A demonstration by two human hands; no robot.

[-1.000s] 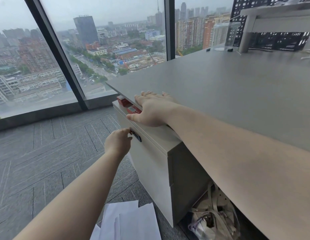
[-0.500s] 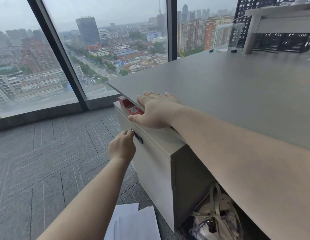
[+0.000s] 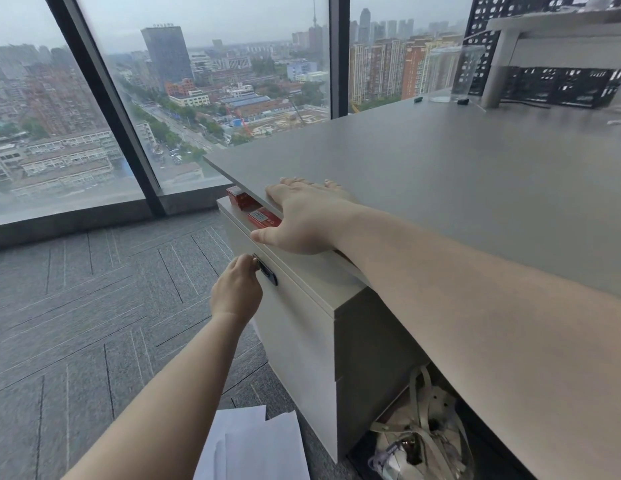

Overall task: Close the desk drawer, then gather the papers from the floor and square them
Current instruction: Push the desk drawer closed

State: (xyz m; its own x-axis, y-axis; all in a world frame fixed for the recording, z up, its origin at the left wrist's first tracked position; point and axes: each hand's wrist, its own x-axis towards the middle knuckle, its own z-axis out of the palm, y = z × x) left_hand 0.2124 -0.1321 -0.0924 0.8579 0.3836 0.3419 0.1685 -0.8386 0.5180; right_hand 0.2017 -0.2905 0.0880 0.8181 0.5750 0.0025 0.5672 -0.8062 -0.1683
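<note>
Left hand (image 3: 237, 295) curled at the dark handle (image 3: 266, 270) on the drawer (image 3: 295, 327) front, knuckles toward the camera, fingertips touching the handle's near end; whether fingers actually hook it or only press against it cannot be told. Left forearm stretched up from the lower edge of view, wrist straight. Right hand (image 3: 304, 223) laid flat, palm down and holding nothing, across the edge of the bench (image 3: 458, 188), fingers spread onto the top and thumb reaching down over the gap above the drawer. Right arm long along the bench edge, apparently bracing.

Drawer not fully in: front standing proud of the cabinet body, with a narrow open strip at the top showing red boxes (image 3: 253, 209) inside. So, by the look of it, first step in hand and near its end. Next move likely a firm push straight in, with the right thumb cleared from the gap beforehand to avoid a pinch, and the boxes low enough to pass under the bench edge.

Papers (image 3: 257, 445) lying on the grey carpet floor (image 3: 94, 323) at the bottom of view, just beside the cabinet's base and below the left forearm, several white sheets overlapping loosely, not squared and not yet gathered. Reaching them likely calls for bending down and both hands free.

Further out: pale bag (image 3: 420, 441) tucked under the bench, and window (image 3: 198, 98) with city beyond.
</note>
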